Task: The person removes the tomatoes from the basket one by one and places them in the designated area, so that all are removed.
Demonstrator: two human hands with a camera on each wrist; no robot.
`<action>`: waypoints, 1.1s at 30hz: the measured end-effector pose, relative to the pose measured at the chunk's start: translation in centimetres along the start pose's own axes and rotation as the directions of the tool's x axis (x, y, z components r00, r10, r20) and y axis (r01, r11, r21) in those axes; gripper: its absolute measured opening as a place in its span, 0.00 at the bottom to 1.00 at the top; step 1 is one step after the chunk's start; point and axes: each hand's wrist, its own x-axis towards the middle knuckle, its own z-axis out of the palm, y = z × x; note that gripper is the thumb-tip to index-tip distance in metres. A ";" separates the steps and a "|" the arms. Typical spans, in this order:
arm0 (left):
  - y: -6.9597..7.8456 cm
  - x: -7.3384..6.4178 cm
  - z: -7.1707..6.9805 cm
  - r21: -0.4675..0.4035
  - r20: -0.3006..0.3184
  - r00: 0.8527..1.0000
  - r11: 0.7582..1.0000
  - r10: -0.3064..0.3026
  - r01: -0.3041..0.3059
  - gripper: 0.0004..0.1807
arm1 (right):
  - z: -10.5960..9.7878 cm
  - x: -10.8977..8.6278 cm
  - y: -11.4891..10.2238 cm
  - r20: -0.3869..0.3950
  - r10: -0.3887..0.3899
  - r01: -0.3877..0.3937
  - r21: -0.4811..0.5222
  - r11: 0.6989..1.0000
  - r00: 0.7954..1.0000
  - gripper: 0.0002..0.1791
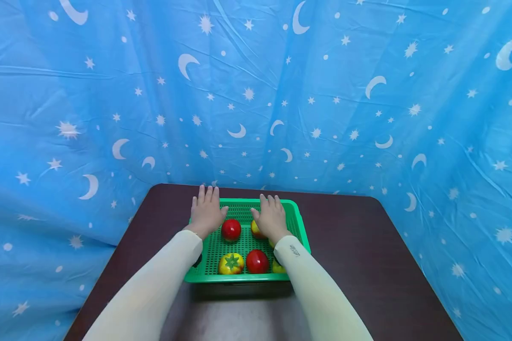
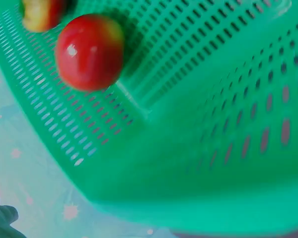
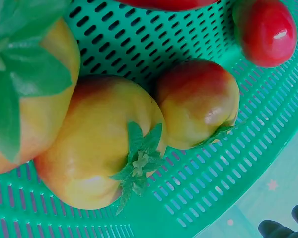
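In the head view a green perforated plastic basket [image 1: 239, 278] sits on the dark table, holding several round red and yellow fruits. My left hand [image 1: 206, 213] is over its far left rim with straight fingers pointing away. Over the right part of the basket is my right hand [image 1: 272, 219], its fingers likewise extended. A shiny red fruit [image 1: 231, 229] lies between the hands, and the right hand partly covers a yellow-red fruit [image 1: 256, 230]. Nearer the front rim are a yellow fruit [image 1: 231, 264] with a green leafy top and another red fruit [image 1: 257, 261].
The dark brown table [image 1: 345, 237] extends on both sides of the basket. A blue curtain [image 1: 256, 113] with white moons and stars hangs behind and around it. Large yellow-red fruits [image 3: 102, 148] crowd along the basket wall in the right wrist view.
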 end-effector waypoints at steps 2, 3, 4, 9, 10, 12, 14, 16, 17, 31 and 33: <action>-0.5 -0.2 -0.7 -0.027 0.003 1.000 1.000 0.006 -0.006 0.44 | 0.0 -0.1 0.0 0.000 -0.005 0.005 0.001 1.000 1.000 0.36; -0.9 -0.3 -0.9 -0.036 0.002 1.000 0.999 0.010 -0.010 0.44 | 0.0 -0.1 0.1 0.002 -0.014 0.014 0.004 1.000 1.000 0.36; -1.3 -0.5 -1.1 -0.038 -0.002 1.000 0.999 0.011 -0.011 0.44 | 0.0 -0.1 0.0 0.008 -0.025 0.025 0.008 1.000 1.000 0.36; -3.3 -1.0 -0.9 -0.099 0.007 1.000 0.995 -0.015 0.015 0.43 | 0.3 -0.3 0.0 0.047 -0.092 0.091 0.012 0.996 0.995 0.34; -3.7 -1.1 -0.7 -0.130 0.028 0.999 0.991 -0.029 0.032 0.44 | 0.3 -0.4 0.0 0.055 -0.092 0.091 0.013 0.996 0.994 0.33; -4.0 -1.3 -0.5 -0.216 0.076 0.995 0.974 -0.057 0.072 0.44 | 0.4 -0.5 0.1 0.059 -0.088 0.087 0.009 0.996 0.994 0.33; -4.2 -1.6 -0.4 -0.303 0.129 0.988 0.945 -0.090 0.126 0.46 | 0.6 -0.5 0.2 0.053 -0.080 0.079 0.018 0.997 0.995 0.33; -4.3 -1.9 -0.4 -0.383 0.174 0.978 0.906 -0.119 0.178 0.47 | 0.7 -0.6 0.3 0.045 -0.079 0.077 0.032 0.997 0.996 0.33; -4.4 -2.0 -0.5 -0.412 0.193 0.973 0.889 -0.127 0.198 0.47 | 0.9 -0.6 0.4 0.045 -0.081 0.080 0.033 0.996 0.996 0.33; -7.7 -3.3 2.1 -0.462 0.194 0.978 0.873 -0.075 0.159 0.45 | 1.3 -1.0 0.2 0.040 -0.143 0.140 0.065 0.988 0.989 0.29; -7.7 -3.2 3.1 -0.494 0.179 0.980 0.854 -0.083 0.163 0.45 | 1.2 -1.1 -0.1 0.034 -0.172 0.169 0.070 0.983 0.985 0.27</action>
